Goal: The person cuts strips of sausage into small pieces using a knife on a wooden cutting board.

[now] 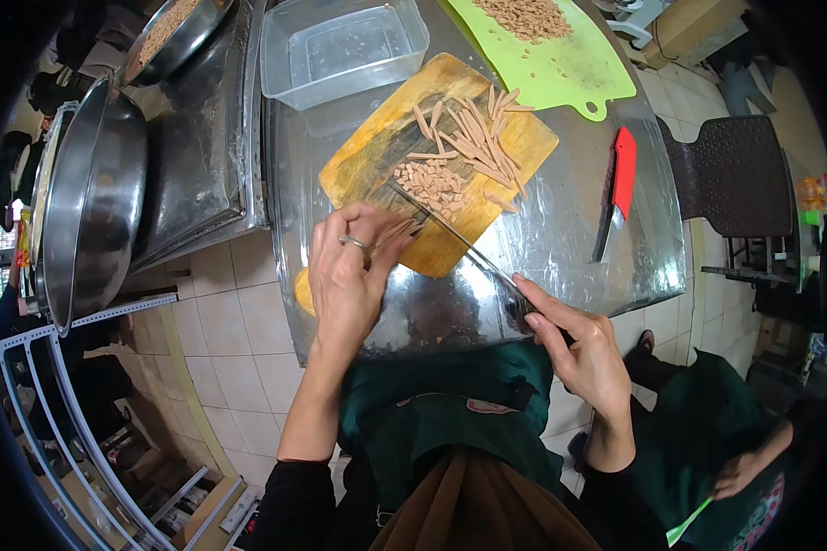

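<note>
My left hand (351, 262), with a ring on one finger, holds a bunch of thin brown strips (400, 230) against the lower left of the wooden cutting board (368, 138). In my right hand (570, 340) is a knife (469, 243), its blade slanting up and left across the board beside the strips. Small diced pieces (432, 186) lie in a pile just above the blade. Uncut strips (482, 138) are spread loosely over the board's upper right part. My right hand's fingers wrap round the knife's dark handle.
A clear plastic container (345, 55) stands behind the board. To the right are a green mat (588, 60) with diced pieces and a red-handled knife (620, 184). Metal bowls (96, 193) stand at the left. Another person's hand (737, 475) holds something green at lower right.
</note>
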Available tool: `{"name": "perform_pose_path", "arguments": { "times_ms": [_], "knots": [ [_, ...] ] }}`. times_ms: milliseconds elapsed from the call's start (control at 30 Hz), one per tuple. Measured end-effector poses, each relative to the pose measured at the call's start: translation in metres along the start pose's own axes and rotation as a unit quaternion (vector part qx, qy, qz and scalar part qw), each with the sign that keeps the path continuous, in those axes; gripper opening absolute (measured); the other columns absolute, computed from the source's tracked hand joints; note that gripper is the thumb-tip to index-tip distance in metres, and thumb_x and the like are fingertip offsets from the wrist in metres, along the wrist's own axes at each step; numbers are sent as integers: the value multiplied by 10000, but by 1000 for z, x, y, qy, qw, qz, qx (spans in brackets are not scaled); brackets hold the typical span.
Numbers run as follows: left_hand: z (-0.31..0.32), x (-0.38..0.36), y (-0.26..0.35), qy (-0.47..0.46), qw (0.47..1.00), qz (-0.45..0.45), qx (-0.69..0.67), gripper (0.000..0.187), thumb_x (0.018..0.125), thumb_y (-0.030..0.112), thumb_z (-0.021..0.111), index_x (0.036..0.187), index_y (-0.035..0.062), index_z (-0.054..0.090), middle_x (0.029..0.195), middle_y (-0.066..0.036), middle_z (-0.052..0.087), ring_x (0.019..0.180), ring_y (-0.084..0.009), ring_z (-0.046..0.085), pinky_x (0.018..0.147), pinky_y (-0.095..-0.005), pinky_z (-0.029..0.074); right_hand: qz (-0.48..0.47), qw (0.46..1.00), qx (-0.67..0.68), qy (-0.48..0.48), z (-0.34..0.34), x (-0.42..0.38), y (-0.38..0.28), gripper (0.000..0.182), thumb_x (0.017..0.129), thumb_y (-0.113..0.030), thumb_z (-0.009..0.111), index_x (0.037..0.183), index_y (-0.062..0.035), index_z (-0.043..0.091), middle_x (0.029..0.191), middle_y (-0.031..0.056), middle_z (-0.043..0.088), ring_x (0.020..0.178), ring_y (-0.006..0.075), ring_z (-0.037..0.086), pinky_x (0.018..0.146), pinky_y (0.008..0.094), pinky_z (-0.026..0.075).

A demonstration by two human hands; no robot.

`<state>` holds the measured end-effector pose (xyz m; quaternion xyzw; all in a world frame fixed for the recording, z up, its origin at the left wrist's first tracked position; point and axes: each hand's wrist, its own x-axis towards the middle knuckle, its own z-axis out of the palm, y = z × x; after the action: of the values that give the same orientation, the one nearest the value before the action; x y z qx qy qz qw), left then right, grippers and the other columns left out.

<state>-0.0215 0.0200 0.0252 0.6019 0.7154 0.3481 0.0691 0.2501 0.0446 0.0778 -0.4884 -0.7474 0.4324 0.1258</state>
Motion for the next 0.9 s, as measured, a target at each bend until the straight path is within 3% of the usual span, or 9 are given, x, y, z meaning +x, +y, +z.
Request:
{"name": "perform_pose_path", "arguments": {
  "times_ms": [100,400,700,800,900],
  "knots": [
    [6,-1,-2,-1,999,45,13,253,816,118,832,1057,107,756,1143,-44,649,1034,-267,597,889,-398,448,8,1000,-3,1,-1,0,0,434,1015,-109,655,1439,-198,652,1167,202,754,971,363,767,817,400,602],
    [7,2,4,-6,997,52,57,165,846,119,814,993,97,744,1150,-48,658,1056,-274,601,908,-397,433,10,1000,1,2,-3,-2,0,430,1022,-121,647,1442,-211,649,1162,207,754,963,360,768,821,400,602],
    [2,-7,-3,10,998,-26,55,280,841,170,834,1079,78,718,1183,-78,660,1077,-290,597,914,-409,436,-23,1000,-15,4,3,-4,1,520,982,-80,679,1469,-252,623,948,202,755,748,367,722,714,427,568],
    [7,-9,-2,25,999,-29,36,393,826,198,850,1174,80,708,1192,-83,659,1084,-294,595,930,-413,437,9,1000,-21,-8,0,-3,-11,446,982,-39,667,1415,-147,664,1130,211,762,719,229,731,765,348,579],
    [12,-13,-8,18,998,-32,55,439,821,212,857,1220,85,726,1181,-80,666,1062,-289,601,925,-406,441,2,999,-44,-2,2,-2,-11,457,975,-30,669,1416,-149,663,1133,210,762,792,253,762,814,352,580]
  ]
}}
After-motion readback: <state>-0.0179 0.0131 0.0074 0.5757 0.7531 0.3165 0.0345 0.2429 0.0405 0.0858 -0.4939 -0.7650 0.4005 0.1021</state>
